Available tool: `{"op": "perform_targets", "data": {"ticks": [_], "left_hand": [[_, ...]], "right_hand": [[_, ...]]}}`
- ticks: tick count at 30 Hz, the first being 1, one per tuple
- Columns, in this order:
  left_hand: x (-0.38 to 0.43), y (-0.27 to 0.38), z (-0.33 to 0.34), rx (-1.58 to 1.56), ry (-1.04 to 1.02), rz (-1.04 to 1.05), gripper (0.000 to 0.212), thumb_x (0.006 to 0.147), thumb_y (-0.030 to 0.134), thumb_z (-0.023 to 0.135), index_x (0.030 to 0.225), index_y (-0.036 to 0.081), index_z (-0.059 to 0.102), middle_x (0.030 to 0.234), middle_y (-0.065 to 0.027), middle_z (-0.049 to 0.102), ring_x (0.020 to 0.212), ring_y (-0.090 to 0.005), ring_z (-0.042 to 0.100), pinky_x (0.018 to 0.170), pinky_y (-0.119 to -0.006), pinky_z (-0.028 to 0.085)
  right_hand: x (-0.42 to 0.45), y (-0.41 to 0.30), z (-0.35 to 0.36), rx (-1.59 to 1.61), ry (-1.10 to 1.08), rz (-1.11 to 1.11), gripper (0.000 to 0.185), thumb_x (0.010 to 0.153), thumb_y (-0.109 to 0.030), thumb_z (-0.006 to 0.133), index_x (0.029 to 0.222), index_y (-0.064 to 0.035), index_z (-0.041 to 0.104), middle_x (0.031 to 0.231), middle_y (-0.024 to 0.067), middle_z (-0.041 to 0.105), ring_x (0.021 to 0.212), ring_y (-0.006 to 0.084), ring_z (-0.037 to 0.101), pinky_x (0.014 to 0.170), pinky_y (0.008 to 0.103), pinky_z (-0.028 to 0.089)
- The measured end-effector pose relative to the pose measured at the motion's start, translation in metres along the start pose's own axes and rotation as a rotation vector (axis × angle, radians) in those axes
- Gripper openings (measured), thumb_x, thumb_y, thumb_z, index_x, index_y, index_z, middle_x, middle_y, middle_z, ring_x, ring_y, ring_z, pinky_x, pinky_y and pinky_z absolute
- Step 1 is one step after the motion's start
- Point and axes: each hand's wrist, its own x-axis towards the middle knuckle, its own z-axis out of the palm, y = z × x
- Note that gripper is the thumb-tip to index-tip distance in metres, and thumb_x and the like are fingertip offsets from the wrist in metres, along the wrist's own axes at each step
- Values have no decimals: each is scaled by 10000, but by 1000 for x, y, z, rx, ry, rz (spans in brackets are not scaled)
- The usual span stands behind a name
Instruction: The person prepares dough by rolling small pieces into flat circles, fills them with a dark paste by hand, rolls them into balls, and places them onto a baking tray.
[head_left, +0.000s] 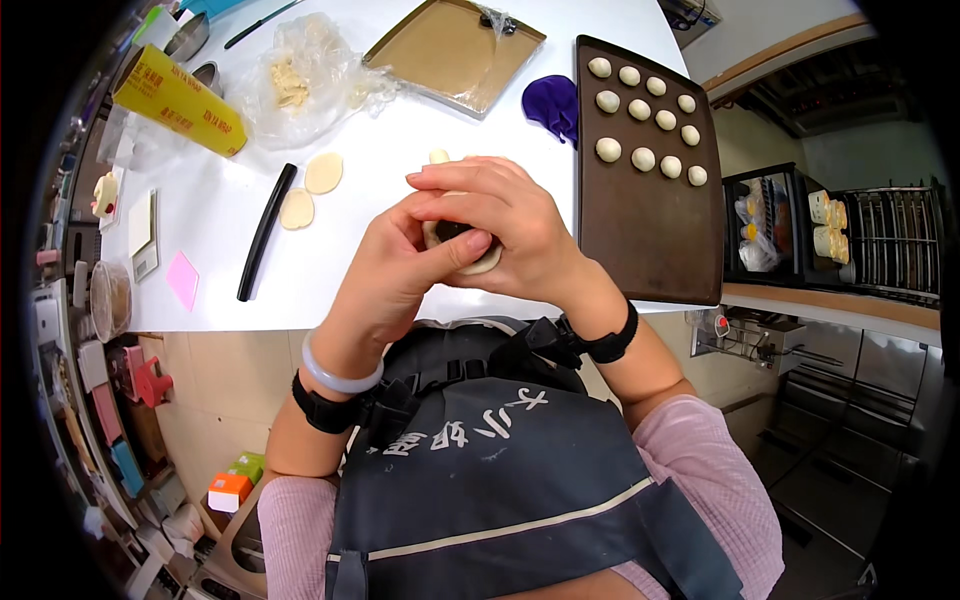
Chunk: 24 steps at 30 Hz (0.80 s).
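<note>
Both hands meet above the white table's near side around one dough wrapper (486, 262) with dark filling (450, 229) in its middle. My left hand (401, 247) grips its left side, the thumb lying over the filling. Cupped around the far and right sides is my right hand (525, 225), its fingers covering much of the dough. Behind the fingers a small pale dough piece (439, 156) shows, mostly hidden. To the left lie two flat dough rounds (324, 173), beside a black rolling pin (267, 232).
A dark baking tray (645, 240) on the right bears several round dough balls (643, 159). Beside it lies a purple cloth (551, 107). Farther back are a gold square tray (450, 56), a plastic bag with dough (289, 82) and a yellow wrap box (180, 101). A pink scraper (182, 280) and scale (145, 234) sit left.
</note>
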Motion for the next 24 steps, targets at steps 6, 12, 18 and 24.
{"op": "perform_targets", "data": {"ticks": [6,12,18,24], "left_hand": [[-4,5,-1,-422,-52,-69,428,948,283,557,1259,-3,486,1115,-57,601,1012,-130,602,889,-279,496],[-6,6,2,-229,-57,-55,397,960,239,541,1272,7,464,1142,-50,581,1019,-115,585,879,-264,486],[-5,6,-4,-286,-35,-85,491,910,242,625,1255,-55,441,1131,-112,586,993,-140,600,852,-269,497],[-8,1,-6,-347,-157,-106,449,902,253,634,1218,-34,494,1117,-101,607,993,-134,608,843,-272,511]], "right_hand": [[7,-14,1,-61,33,119,589,609,-192,836,1132,-60,599,1157,84,625,1079,264,592,928,386,452],[3,-10,3,-115,-23,45,584,632,-185,826,1152,-67,586,1119,85,644,1000,250,633,934,406,462],[10,-24,-8,-106,-124,195,937,570,-200,868,1361,-56,388,1295,130,537,1165,291,541,977,406,420],[6,-12,-15,-71,-252,88,880,556,-249,855,1320,-72,457,1068,120,626,909,302,609,847,402,448]]}}
